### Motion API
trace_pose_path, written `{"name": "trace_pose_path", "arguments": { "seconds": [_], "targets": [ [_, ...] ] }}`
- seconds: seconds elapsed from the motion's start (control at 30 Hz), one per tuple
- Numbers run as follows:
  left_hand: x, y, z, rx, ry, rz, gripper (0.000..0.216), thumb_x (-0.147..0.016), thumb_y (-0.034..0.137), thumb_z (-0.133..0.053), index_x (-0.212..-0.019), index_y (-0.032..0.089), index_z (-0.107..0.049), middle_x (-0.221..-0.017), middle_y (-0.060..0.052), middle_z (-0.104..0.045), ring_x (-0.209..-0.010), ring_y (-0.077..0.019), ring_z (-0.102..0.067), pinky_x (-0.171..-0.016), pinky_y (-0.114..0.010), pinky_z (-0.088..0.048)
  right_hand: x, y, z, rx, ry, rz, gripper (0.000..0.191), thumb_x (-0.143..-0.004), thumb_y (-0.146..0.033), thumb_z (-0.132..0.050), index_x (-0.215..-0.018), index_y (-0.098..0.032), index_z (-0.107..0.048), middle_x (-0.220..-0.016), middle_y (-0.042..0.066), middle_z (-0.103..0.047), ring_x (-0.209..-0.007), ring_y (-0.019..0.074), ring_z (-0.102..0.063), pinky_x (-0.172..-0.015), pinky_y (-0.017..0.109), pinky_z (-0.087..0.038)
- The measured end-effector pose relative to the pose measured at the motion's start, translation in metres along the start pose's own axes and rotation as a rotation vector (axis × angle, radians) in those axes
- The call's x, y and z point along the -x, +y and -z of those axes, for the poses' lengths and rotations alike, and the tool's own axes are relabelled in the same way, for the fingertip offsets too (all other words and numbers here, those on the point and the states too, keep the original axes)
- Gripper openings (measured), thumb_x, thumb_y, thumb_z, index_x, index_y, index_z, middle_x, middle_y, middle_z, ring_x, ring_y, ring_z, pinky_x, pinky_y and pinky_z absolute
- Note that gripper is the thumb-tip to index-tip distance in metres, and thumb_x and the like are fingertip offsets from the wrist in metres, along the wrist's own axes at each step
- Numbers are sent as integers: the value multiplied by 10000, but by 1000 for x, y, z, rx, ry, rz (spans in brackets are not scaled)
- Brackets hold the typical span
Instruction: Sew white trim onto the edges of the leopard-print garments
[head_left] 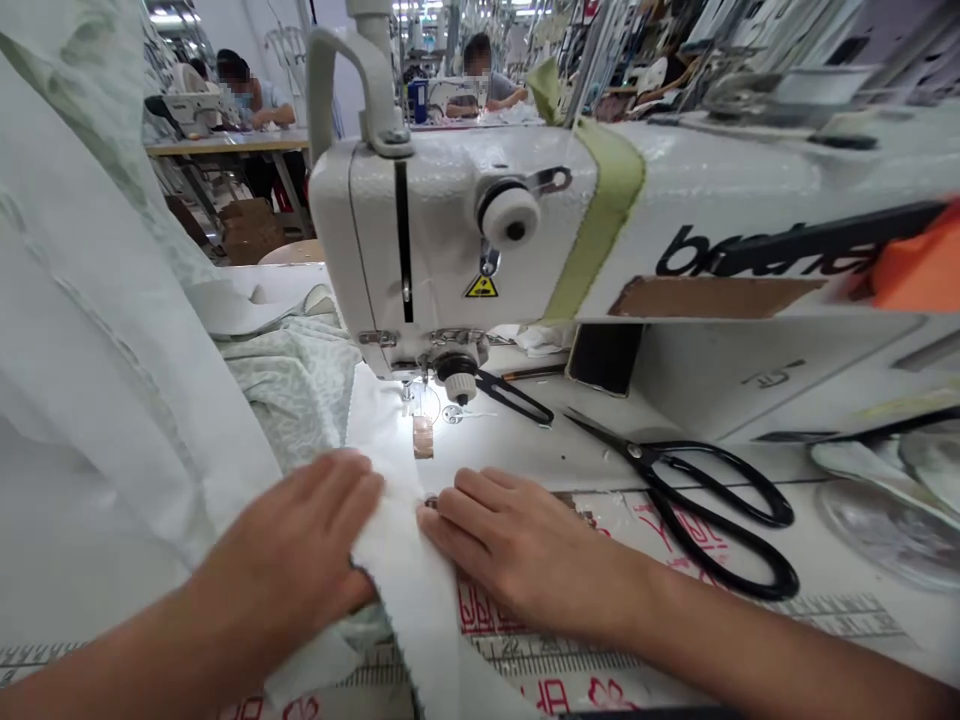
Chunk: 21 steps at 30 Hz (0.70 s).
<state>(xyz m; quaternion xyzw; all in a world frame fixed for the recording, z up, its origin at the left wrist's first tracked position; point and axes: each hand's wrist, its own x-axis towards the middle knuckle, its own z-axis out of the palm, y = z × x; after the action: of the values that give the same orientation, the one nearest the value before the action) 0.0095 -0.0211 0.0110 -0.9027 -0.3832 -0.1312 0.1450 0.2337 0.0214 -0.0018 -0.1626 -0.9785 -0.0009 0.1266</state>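
A strip of white fabric [420, 620] runs from the front edge of the view up to the lit needle area [409, 398] of a white sewing machine [450, 240]. My left hand [296, 545] grips the strip's left side, its thumb partly hidden under the cloth. On the strip's right edge, close to the needle plate, my right hand [510, 550] has its fingers curled and pinched against the fabric. Pale green patterned cloth [289, 370] lies bunched to the left of the needle, under more white cloth.
Black-handled scissors [637, 455] lie open right of my right hand. Printed ruler markings [540, 655] cross the table front. White cloth [97, 330] hangs at the left. Behind the machine, a person [259, 100] and another person [487, 85] sit at sewing machines.
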Motion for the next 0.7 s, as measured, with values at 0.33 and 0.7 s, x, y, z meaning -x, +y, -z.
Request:
{"name": "trace_pose_path", "arguments": {
  "seconds": [0.33, 0.7],
  "targets": [
    [4, -44, -6, -177, -143, 32, 215, -903, 165, -380, -1024, 73, -532, -936, -140, -611, -748, -252, -623, -506, -372, -554, -10, 5, 4, -13, -48, 24, 192, -930, -148, -416, -967, -102, -599, -883, 54, -560, -782, 184, -438, -650, 329, -361],
    [-25, -58, -12, 133, -116, -428, 217, -923, 68, -363, -909, 96, -579, -1023, -119, -617, -1134, -239, -504, -989, -409, -453, -1, -4, -4, 4, -61, -54, 237, -875, -139, -491, -1099, -68, -520, -780, 42, -589, -643, 186, -473, -502, 329, -301]
  ]
}}
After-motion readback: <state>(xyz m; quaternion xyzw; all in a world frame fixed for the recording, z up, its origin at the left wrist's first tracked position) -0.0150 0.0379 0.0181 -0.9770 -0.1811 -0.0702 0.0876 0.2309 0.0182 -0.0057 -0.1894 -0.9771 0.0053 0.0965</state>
